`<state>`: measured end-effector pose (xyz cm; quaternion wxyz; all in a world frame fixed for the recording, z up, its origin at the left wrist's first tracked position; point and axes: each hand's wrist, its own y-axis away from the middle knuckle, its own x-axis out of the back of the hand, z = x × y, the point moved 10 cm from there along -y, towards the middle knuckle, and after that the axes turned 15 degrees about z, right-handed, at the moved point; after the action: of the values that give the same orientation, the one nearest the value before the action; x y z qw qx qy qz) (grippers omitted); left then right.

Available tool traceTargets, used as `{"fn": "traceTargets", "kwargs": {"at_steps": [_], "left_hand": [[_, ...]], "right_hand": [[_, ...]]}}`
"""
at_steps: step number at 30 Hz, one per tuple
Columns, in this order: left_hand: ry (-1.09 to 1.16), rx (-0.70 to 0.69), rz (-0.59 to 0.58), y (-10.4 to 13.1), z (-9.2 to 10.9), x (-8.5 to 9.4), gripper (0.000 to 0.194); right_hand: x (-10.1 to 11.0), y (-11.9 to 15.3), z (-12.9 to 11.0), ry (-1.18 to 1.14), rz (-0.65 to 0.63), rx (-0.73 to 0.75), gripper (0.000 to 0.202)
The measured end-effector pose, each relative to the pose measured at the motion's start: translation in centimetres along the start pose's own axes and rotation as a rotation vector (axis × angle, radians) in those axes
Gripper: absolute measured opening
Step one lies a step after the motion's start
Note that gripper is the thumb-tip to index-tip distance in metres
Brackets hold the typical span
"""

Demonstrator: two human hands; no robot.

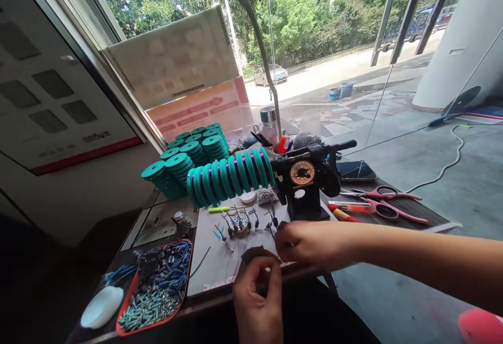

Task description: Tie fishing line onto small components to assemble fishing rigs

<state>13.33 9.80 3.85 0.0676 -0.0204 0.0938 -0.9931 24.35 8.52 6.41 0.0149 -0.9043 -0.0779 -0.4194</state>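
Note:
At the front edge of the table, my left hand [257, 294] is closed in a pinch, thumb against fingertips; what it holds is too small to make out. A dark, flat patch [257, 252] shows just behind its fingers, and I cannot tell if it is a finger cover. Just right of it, my right hand [296, 242] is closed with curled fingers, its grip hidden. Several small dark pieces with thin wires [240, 222] stand on the white board [208, 260] beyond my hands, near a round dish of small beads [239, 223].
A hand-cranked winder with a dial [302, 172] carries a row of green spools [230, 176]. More green spools [176, 163] are stacked behind. At left is a red-rimmed tray [190, 260] of small parts beside a white bowl [101, 307]. Scissors [387, 192] lie at right.

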Motion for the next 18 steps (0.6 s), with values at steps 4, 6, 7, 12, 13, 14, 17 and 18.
{"fn": "traceTargets", "kwargs": {"at_steps": [4,6,7,12,13,14,17,18], "left_hand": [[0.066,0.066,-0.041,0.0,-0.5,-0.3,0.016],[0.087,0.102,-0.078,0.1,-0.9,-0.7,0.018],[0.097,0.121,-0.095,0.2,-1.2,-0.8,0.019],[0.136,0.257,-0.121,0.5,-2.8,-1.1,0.026],[0.15,0.292,-0.128,0.6,-3.1,-1.2,0.028],[0.168,0.327,-0.138,0.8,-3.3,-1.3,0.029],[0.219,0.417,-0.165,1.1,-3.5,-1.6,0.03],[0.228,0.447,-0.169,1.2,-3.5,-1.6,0.028]], "right_hand": [[0.2,0.3,-0.1,0.008,0.035,0.018,0.02],[0.3,0.5,-0.2,0.013,0.046,0.016,0.02],[0.4,0.6,-0.2,0.014,0.052,0.014,0.019],[0.8,0.8,-0.6,-0.011,0.069,0.027,0.02],[1.0,0.8,-0.7,-0.021,0.073,0.034,0.022],[1.1,0.9,-0.7,-0.029,0.077,0.038,0.023],[1.2,1.0,-0.6,-0.035,0.076,0.038,0.019],[1.2,1.0,-0.5,-0.033,0.081,0.038,0.015]]}}
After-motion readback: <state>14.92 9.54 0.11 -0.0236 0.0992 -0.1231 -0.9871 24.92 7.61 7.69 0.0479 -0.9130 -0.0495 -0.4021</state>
